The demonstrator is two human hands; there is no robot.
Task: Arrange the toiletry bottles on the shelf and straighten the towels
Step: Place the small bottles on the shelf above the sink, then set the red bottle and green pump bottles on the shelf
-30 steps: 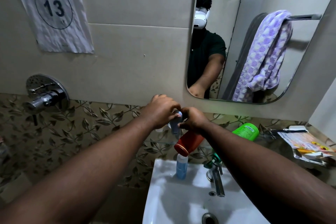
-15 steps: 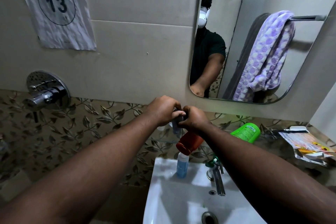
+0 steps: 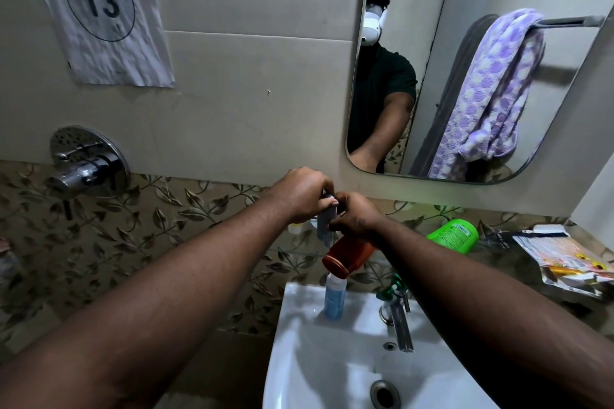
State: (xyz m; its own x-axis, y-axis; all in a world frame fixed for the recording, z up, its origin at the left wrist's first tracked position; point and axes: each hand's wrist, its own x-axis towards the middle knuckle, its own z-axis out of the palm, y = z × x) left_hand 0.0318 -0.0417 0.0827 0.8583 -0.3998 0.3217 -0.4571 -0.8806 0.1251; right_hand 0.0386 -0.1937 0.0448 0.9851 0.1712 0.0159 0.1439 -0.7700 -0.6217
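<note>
Nearest us is the white ceramic washbasin [image 3: 309, 352], a small blue plastic bottle [image 3: 333, 296] upright on its rim beside the chrome tap [image 3: 398, 325]. Above, on the glass shelf [image 3: 392, 262], a red-brown bottle [image 3: 347, 254] lies tipped and a bright green bottle [image 3: 453, 235] lies on its side. Our left hand [image 3: 304, 194] and right hand [image 3: 355, 216] meet, both closed around a small grey-blue tube [image 3: 325, 222]. In the wall mirror [image 3: 564, 129], a purple patterned towel [image 3: 491, 93] hangs bunched over a rail.

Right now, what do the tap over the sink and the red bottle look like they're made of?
Tap: looks like polished metal, probably chrome-plated, going by its mirror-bright highlights. Red bottle: likely plastic, opaque with a soft dull sheen; its cap looks the same.
</note>
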